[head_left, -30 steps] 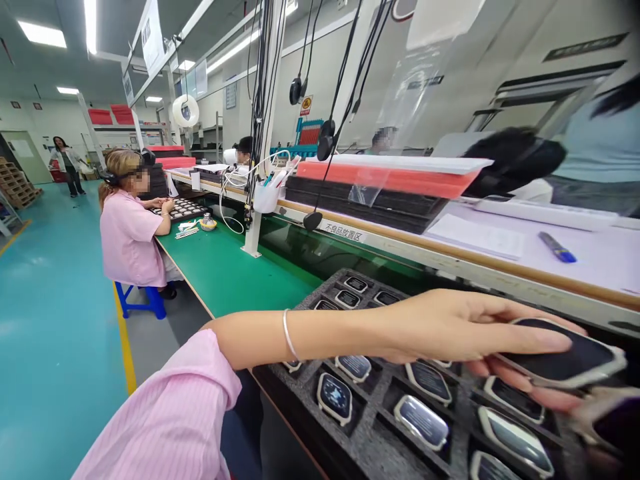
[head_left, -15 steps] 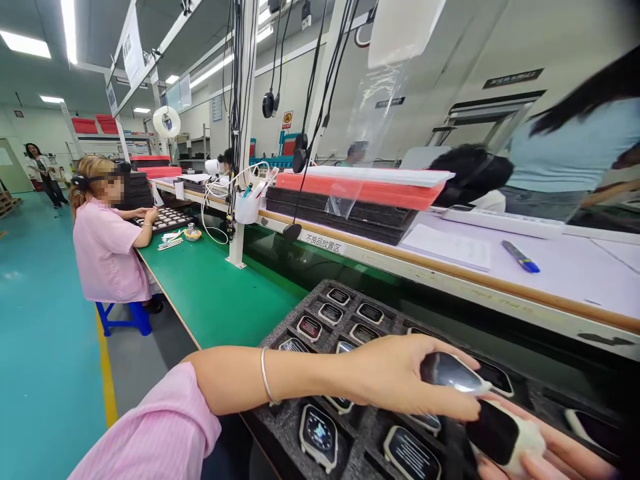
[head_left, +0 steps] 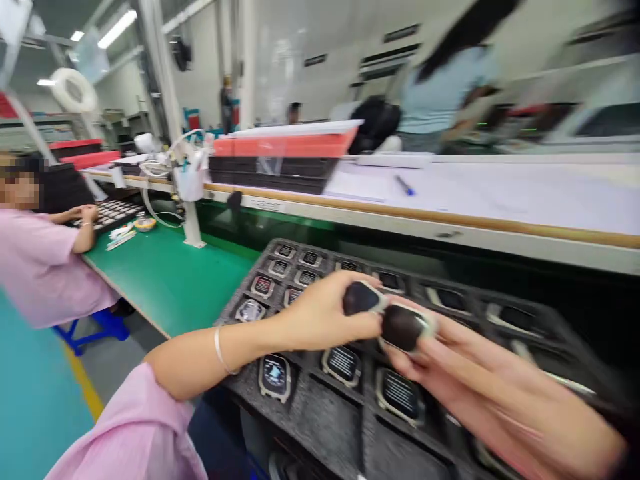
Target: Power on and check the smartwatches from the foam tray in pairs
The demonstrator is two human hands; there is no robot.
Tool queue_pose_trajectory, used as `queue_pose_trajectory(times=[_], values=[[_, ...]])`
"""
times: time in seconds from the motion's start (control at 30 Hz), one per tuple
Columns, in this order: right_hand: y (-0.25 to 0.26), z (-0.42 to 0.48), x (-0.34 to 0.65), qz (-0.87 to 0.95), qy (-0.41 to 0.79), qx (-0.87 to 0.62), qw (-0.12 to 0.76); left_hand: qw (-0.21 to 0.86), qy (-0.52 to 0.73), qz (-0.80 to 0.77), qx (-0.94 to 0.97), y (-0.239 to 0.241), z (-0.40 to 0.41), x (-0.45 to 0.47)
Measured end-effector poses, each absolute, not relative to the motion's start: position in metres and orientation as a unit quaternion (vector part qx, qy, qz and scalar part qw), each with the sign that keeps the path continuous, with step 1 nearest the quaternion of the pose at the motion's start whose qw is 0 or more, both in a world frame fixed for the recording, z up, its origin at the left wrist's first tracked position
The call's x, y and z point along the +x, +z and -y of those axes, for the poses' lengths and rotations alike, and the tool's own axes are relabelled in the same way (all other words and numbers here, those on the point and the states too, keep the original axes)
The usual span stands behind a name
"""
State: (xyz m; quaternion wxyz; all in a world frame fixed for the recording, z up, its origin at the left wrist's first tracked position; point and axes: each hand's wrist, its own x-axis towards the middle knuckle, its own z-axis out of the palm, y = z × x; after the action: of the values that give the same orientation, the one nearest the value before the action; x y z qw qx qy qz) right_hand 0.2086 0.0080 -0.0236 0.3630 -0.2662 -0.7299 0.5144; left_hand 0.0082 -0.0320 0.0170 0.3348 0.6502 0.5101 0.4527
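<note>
My left hand [head_left: 330, 310], with a bangle at the wrist, is closed around a smartwatch case [head_left: 361, 298] with a dark screen. Right beside it, my right hand [head_left: 440, 347] grips a second smartwatch case [head_left: 403, 328], pale-rimmed and dark-faced. The two cases are side by side, nearly touching, above a dark foam tray [head_left: 327, 420]. Several watch cases sit in the tray's slots. One watch [head_left: 275, 375] near the front left shows a lit dial, while another watch [head_left: 341, 365] shows lines of white text. Some front slots hold no watch.
Behind the tray runs a raised shelf [head_left: 500, 193] with papers, a blue pen [head_left: 405, 185] and a stack of black and red trays [head_left: 280, 157]. A white post [head_left: 191, 227] stands on the green table [head_left: 150, 280]. A co-worker in pink [head_left: 45, 260] sits at the left.
My view has swung to the right, so the scene has shifted left. Both hands still hold their watch cases, and more of my right forearm shows.
</note>
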Motion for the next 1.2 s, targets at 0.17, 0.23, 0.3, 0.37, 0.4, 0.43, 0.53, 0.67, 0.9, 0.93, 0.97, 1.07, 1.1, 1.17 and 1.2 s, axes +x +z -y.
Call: queue_pose_trajectory(times=[0.17, 0.23, 0.3, 0.37, 0.4, 0.43, 0.53, 0.67, 0.9, 0.93, 0.97, 1.07, 1.1, 1.17, 1.2], values=[[0.002, 0.003, 0.197, 0.6, 0.668, -0.272, 0.346, 0.265, 0.457, -0.503, 0.684, 0.017, 0.032, 0.008], [0.003, 0.003, 0.196, 0.59, 0.682, -0.257, 0.349, 0.241, 0.449, -0.507, 0.695, 0.017, 0.033, 0.008], [0.001, 0.003, 0.197, 0.578, 0.699, -0.237, 0.348, 0.227, 0.448, -0.51, 0.698, 0.017, 0.035, 0.008], [-0.001, 0.002, 0.197, 0.565, 0.717, -0.214, 0.348, 0.227, 0.449, -0.511, 0.697, 0.017, 0.036, 0.008], [-0.002, 0.002, 0.197, 0.559, 0.724, -0.203, 0.349, 0.23, 0.449, -0.511, 0.696, 0.017, 0.036, 0.009], [-0.002, 0.002, 0.197, 0.555, 0.73, -0.196, 0.349, 0.233, 0.448, -0.512, 0.695, 0.017, 0.036, 0.009], [-0.002, 0.001, 0.197, 0.547, 0.735, -0.189, 0.352, 0.243, 0.446, -0.512, 0.693, 0.018, 0.036, 0.009], [-0.001, 0.002, 0.196, 0.534, 0.743, -0.178, 0.361, 0.256, 0.458, -0.506, 0.685, 0.018, 0.036, 0.01], [-0.001, 0.001, 0.196, 0.516, 0.758, -0.143, 0.373, 0.277, 0.463, -0.502, 0.676, 0.015, 0.033, 0.011], [-0.002, 0.001, 0.196, 0.518, 0.757, -0.14, 0.373, 0.279, 0.464, -0.502, 0.675, 0.015, 0.033, 0.011], [-0.002, 0.0, 0.196, 0.519, 0.757, -0.137, 0.373, 0.282, 0.465, -0.502, 0.673, 0.015, 0.033, 0.011], [-0.004, 0.0, 0.196, 0.521, 0.757, -0.132, 0.37, 0.293, 0.468, -0.502, 0.666, 0.015, 0.034, 0.011], [-0.004, 0.0, 0.196, 0.521, 0.758, -0.132, 0.37, 0.295, 0.47, -0.501, 0.664, 0.015, 0.034, 0.011], [-0.004, 0.0, 0.197, 0.521, 0.757, -0.135, 0.37, 0.298, 0.475, -0.499, 0.661, 0.015, 0.033, 0.012], [-0.005, 0.0, 0.197, 0.521, 0.757, -0.138, 0.37, 0.299, 0.477, -0.498, 0.66, 0.015, 0.033, 0.012]])
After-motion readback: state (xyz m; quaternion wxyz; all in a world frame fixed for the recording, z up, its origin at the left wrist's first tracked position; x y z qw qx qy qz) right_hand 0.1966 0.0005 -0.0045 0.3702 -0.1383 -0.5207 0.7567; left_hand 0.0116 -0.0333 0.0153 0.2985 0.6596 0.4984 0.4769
